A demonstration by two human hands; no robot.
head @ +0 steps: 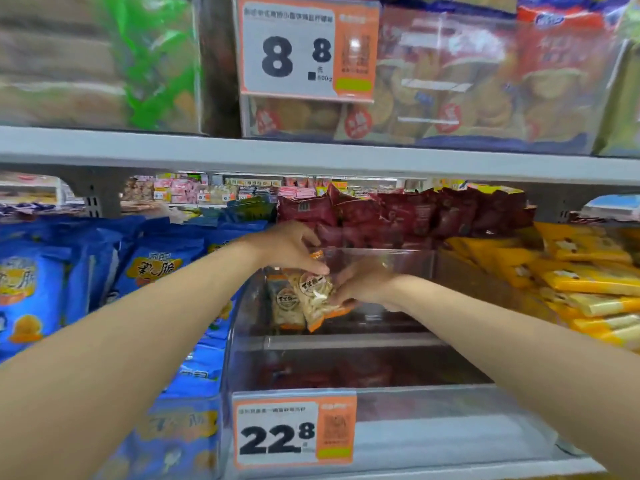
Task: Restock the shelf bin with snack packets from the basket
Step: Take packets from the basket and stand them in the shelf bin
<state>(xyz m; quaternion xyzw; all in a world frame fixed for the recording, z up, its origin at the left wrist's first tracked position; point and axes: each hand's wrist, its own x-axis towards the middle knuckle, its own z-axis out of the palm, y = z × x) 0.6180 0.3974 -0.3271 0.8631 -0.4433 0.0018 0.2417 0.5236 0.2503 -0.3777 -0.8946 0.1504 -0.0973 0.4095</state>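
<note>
Though packet (313,296) blurs, left hand (289,249) pinches it.

Shelf (467,470) carries a clear bin (450,403) – between blue packets (159,268) and yellow packets (585,275).

Our left hand (289,249) and right hand (365,284) both pinch a snack packet (315,301) inside the clear shelf bin (433,405), beside another packet (286,306).

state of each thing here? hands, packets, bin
left hand: pinches the snack packet's top
right hand: grips the same packet's right edge
snack packet: tilted, held in both hands at the bin's back left
second packet: upright behind it, not held
clear shelf bin: mostly unfilled, only these packets visible
</note>
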